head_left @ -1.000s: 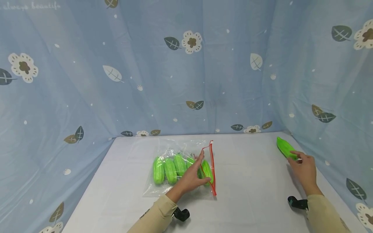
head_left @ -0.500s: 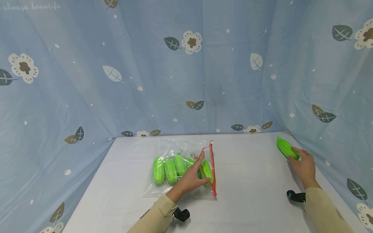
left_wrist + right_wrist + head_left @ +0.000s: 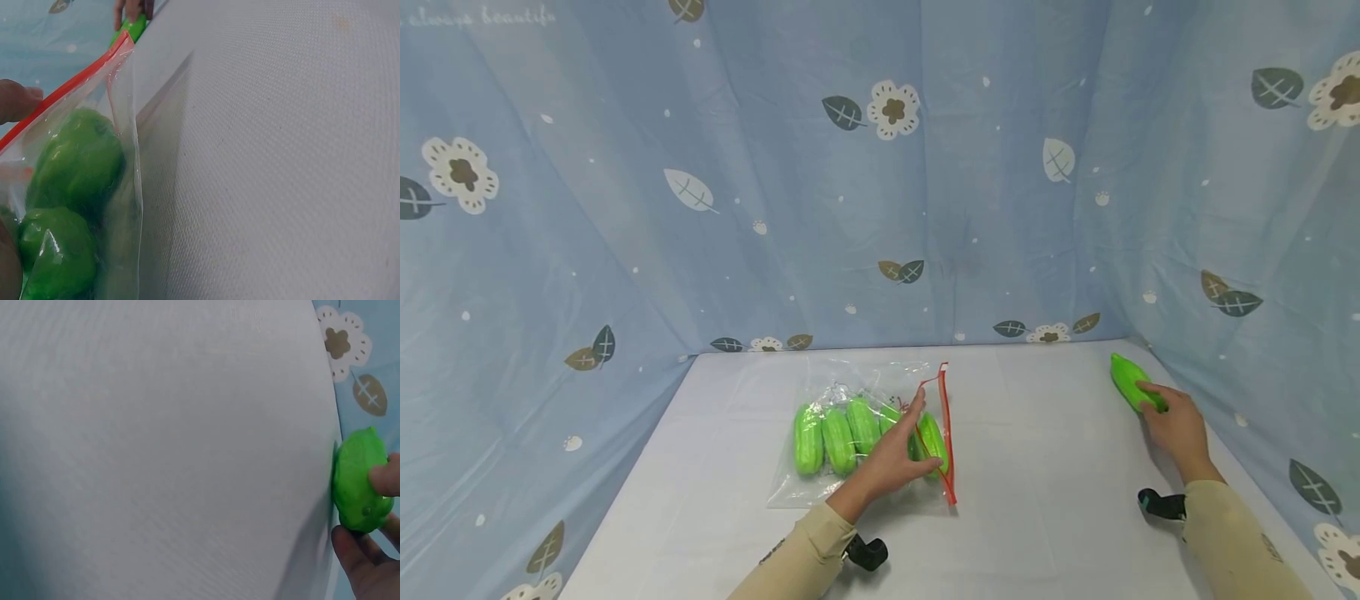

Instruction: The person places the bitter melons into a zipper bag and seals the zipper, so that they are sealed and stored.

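Note:
A clear zip bag [image 3: 782,487] with a red edge lies on the table, with several green cucumber-shaped vegetables [image 3: 808,440] inside. My left hand [image 3: 891,454] rests on the bag near its red-edged mouth, fingers straight and thumb spread. The left wrist view shows a thumb [image 3: 19,100] at the red strip [image 3: 75,81]. At the table's far right, my right hand [image 3: 1180,429] grips the near end of another green vegetable [image 3: 1126,375] with a pointed tip. In the right wrist view, its thumb lies on the green vegetable [image 3: 361,465], with fingers under its lower end.
A white-covered table [image 3: 1037,467] spreads between the bag and the right hand. Blue patterned curtain [image 3: 985,208] hangs behind and along both sides, close to the right-hand vegetable. Black wrist devices [image 3: 867,553] stick out beside both sleeves.
My right hand has moved slightly forward and left, its fingers now further along the green vegetable. The left hand and the bag look unmoved.

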`<state>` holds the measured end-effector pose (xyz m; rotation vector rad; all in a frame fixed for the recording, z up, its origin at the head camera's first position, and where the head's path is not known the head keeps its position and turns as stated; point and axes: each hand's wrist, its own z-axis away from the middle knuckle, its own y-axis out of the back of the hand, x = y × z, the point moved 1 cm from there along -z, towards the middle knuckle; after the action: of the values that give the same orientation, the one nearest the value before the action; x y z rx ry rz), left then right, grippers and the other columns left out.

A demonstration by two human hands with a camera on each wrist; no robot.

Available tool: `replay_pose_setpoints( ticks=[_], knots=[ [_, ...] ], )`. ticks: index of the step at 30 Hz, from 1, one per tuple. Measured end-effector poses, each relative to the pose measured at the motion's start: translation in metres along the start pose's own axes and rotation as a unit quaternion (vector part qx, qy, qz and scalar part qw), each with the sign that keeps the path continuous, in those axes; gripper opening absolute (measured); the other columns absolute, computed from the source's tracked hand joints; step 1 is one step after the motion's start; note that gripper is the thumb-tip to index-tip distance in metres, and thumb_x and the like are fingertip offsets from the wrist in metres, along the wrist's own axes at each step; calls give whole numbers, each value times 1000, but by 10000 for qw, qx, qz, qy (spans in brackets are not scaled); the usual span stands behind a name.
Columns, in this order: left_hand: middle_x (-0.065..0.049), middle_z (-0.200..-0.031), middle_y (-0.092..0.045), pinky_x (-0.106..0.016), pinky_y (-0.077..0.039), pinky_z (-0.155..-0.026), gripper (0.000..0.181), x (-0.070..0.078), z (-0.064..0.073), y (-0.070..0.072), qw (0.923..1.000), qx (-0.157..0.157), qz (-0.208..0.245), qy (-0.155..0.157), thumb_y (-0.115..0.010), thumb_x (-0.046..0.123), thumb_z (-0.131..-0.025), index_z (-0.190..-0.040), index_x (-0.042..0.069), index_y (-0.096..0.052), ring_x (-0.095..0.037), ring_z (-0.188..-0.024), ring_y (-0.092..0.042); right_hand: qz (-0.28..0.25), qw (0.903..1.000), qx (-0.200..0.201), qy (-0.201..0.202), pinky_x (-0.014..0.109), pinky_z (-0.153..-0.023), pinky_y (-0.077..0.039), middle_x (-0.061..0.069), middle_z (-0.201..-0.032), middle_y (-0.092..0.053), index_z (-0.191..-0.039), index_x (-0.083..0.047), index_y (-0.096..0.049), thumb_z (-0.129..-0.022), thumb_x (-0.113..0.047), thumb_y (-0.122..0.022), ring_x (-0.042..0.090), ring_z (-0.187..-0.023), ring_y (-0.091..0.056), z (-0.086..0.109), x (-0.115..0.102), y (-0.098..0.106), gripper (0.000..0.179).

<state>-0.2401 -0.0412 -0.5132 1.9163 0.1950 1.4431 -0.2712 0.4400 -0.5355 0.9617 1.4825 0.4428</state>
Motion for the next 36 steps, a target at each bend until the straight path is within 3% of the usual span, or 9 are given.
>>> replay_pose_setpoints(
  ticks=[5, 13, 22, 28, 31, 36],
  knots=[
    [1, -167, -21, -52, -30, -119, 112, 0, 0, 0, 10000, 5, 11, -26, -81, 35, -87, -165, 32, 0, -29, -151, -27, 161, 9998, -144, 41, 75, -98, -34, 45, -140, -40, -143, 4, -52, -104, -18, -54, 65, -127, -36, 2, -2, 1, 46],
    [0, -167, -22, -54, -32, -118, 112, -3, 0, 0, 10000, 38, -52, -60, -81, 35, -87, -165, 29, -1, -30, -150, -29, 111, 9986, -506, -56, 64, -83, -48, 40, -139, -42, -144, 1, -50, -105, -29, -55, 56, -114, -49, 11, -9, 0, 49],
    [0, -167, -22, -53, -32, -118, 111, -1, 0, -1, 10000, 24, -10, -69, -81, 35, -87, -165, 28, -2, -30, -150, -29, -68, 9963, -850, 90, 48, -74, -55, 37, -142, -42, -142, 0, -53, -102, -23, -59, 53, -112, -52, 19, -19, -5, 47],
    [0, -167, -22, -53, -32, -118, 111, -2, 1, -1, 10000, 10, -11, -74, -81, 35, -88, -165, 28, -3, -30, -151, -28, -241, 9941, -1004, 337, 36, -68, -54, 35, -137, -46, -140, -1, -55, -101, -18, -62, 48, -108, -56, 29, -30, -11, 43],
    [1, -167, -21, -54, -31, -118, 111, -2, 1, -1, 10000, 13, -16, -44, -81, 35, -88, -165, 30, -2, -30, -151, -27, -319, 9928, -1071, 434, 34, -67, -53, 35, -136, -46, -139, -1, -56, -100, -18, -63, 48, -107, -57, 33, -36, -14, 42],
    [0, -167, -21, -55, -31, -118, 111, -1, 0, -1, 10000, 21, 5, -51, -81, 34, -88, -165, 30, -2, -31, -151, -28, -366, 9905, -1066, 784, 44, -73, -56, 34, -137, -49, -136, -2, -60, -99, -13, -66, 51, -110, -59, 40, -46, -21, 39]
  ],
)
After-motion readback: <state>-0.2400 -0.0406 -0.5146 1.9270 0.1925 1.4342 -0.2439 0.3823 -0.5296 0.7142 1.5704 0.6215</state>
